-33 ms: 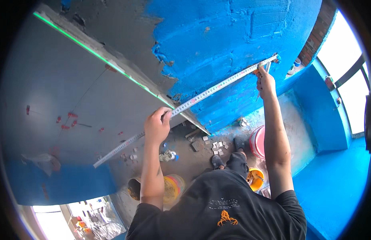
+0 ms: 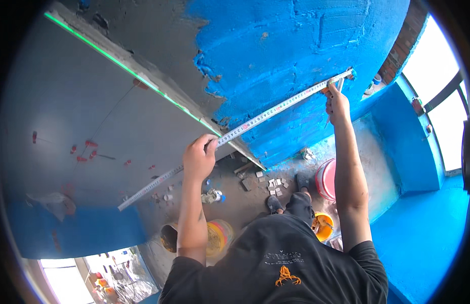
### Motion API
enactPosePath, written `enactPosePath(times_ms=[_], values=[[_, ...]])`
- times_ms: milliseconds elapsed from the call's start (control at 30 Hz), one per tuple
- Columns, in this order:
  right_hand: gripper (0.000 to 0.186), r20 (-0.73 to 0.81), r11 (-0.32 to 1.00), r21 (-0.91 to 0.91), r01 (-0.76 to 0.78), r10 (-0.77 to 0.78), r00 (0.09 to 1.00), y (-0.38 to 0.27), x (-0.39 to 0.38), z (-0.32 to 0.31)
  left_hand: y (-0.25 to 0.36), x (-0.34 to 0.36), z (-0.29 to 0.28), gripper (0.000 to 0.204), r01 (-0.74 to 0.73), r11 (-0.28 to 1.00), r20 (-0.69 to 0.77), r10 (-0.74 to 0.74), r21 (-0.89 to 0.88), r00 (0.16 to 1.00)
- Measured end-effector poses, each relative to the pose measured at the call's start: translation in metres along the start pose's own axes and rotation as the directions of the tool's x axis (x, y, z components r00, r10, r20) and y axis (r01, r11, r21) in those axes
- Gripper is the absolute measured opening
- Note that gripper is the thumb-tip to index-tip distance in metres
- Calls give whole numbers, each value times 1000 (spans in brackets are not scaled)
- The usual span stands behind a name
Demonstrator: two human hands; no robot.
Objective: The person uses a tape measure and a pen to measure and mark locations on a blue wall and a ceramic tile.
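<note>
Reaching up from the dark shirt point(image 2: 280, 263) at 6 o'clock, both bare forearms run toward the wall. Below them lie the floor's small things: a yellow bucket point(image 2: 220, 236) at 7 o'clock, a red tub point(image 2: 326, 178) at 4 o'clock, and tile scraps point(image 2: 275, 183) between.

The left hand point(image 2: 198, 158), just left of centre, is closed around the long measuring rule point(image 2: 265, 115), fingers wrapped over its edge. The right hand point(image 2: 337, 104), at 2 o'clock, is curled at the rule's upper end, pinching it flat and holding something thin and orange-tipped, too small to name. The rule slants from 8 o'clock up to 2 o'clock, across the grey panel point(image 2: 68, 126) onto the blue wall point(image 2: 295, 45).

Nothing has shifted against the picture before: hands and rule match, so the rule looks held steady in place. Farthest, a green light line point(image 2: 118, 61) runs from 11 o'clock toward centre.
</note>
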State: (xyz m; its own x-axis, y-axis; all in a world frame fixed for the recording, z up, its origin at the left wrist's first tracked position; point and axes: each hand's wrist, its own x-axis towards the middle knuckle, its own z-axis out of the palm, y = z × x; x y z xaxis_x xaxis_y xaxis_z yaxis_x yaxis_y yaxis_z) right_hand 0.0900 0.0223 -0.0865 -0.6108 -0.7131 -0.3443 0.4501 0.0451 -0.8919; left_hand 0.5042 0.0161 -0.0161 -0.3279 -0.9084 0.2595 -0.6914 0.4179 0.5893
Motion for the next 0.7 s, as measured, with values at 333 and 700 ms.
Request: enactPosePath(times_ms=[333,700], values=[[42,-12,999,-34,18,-19,1000,1,0,-1,-9,2,11,9,67,993,49,-72,99,996],[45,-23,999,-37,6,-7,1000,0,0,-1,-11,4,14,14,74,997,54,-74,0,996]])
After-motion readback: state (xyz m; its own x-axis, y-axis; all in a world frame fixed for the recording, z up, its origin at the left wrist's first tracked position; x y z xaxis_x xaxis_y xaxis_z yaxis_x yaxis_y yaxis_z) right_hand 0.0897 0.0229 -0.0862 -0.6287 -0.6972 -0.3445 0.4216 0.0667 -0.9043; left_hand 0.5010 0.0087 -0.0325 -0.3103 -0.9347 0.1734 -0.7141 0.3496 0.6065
